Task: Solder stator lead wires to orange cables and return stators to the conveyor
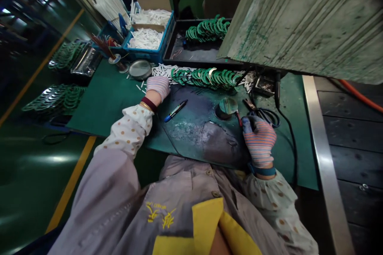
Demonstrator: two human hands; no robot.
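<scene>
My left hand, in a striped knit glove, reaches forward to the pile of small white tubes beside a row of green curved parts; its fingers curl down onto the pile. My right hand, also gloved, is closed round a thin red-handled tool whose tip points at a round metal dish set in the green work mat. A blue-capped marker pen lies between the two hands.
Scissors and a black cable lie right of the dish. Blue crates of white tubes and a black tray of green parts stand behind. A stained green hood overhangs the right. More green parts lie left.
</scene>
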